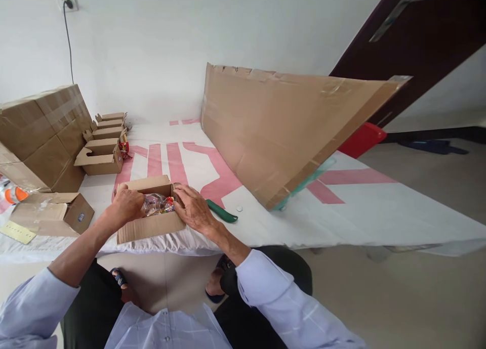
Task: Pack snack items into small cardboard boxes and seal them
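Observation:
An open cardboard box [154, 228] sits at the table's front edge before me. Inside it lies a clear plastic packet [155, 204] with colourful bits, perhaps wrapped sweets. My left hand [129, 205] is closed over the box's left side, its fingertips inside by the packet. Whether those fingers also touch the packet I cannot tell. At the right end, my right hand [195, 208] grips the box wall, fingers curled over the rim. A green curved tool handle [222, 211], possibly a cutter, rests just right of the box.
Several small open boxes [100, 157] line the left side beside stacked cartons [49, 136]. A closed box [49, 215], a yellow strip [18, 231] and an orange tape roll [15, 194] are near left. A large cardboard sheet [281, 131] leans across the table's right part.

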The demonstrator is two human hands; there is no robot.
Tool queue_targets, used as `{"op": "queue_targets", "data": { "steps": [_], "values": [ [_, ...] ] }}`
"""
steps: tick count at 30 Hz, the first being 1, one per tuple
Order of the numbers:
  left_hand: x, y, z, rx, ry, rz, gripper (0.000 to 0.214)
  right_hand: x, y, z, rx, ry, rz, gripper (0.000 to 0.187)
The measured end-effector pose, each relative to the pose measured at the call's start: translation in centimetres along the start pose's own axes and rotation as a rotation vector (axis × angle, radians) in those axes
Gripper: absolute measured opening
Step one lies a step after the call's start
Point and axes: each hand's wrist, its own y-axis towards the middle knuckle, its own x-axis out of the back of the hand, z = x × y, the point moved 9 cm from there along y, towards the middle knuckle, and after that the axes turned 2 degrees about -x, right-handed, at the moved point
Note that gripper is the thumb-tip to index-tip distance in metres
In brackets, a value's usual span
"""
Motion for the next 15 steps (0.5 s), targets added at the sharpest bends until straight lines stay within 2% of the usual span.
{"op": "queue_targets", "data": {
  "steps": [3, 6, 9, 12, 15],
  "values": [
    [-0.8, 0.2, 0.6, -0.005, -0.066, 0.094, 0.026, -0.3, 0.0, 0.0, -0.021, 0.032, 0.002, 0.039],
    [-1.1, 0.1, 1.2, -0.001, -0.144, 0.098, 0.022, -0.7, 0.2, 0.0, -0.024, 0.049, 0.005, 0.041],
    [-1.0, -0.4, 2.0, 0.038, -0.211, 0.032, 0.024, -0.8, 0.3, -0.1, -0.026, 0.060, -0.004, 0.043],
    [-0.4, -1.4, 3.3, 0.098, -0.273, -0.064, 0.034, -0.7, 0.3, -0.4, -0.037, 0.054, -0.011, 0.044],
    [0.7, -2.7, 5.1, 0.140, -0.459, -0.185, 0.043, -0.6, 0.2, -0.5, -0.021, 0.057, -0.017, 0.046]
  ]
}}
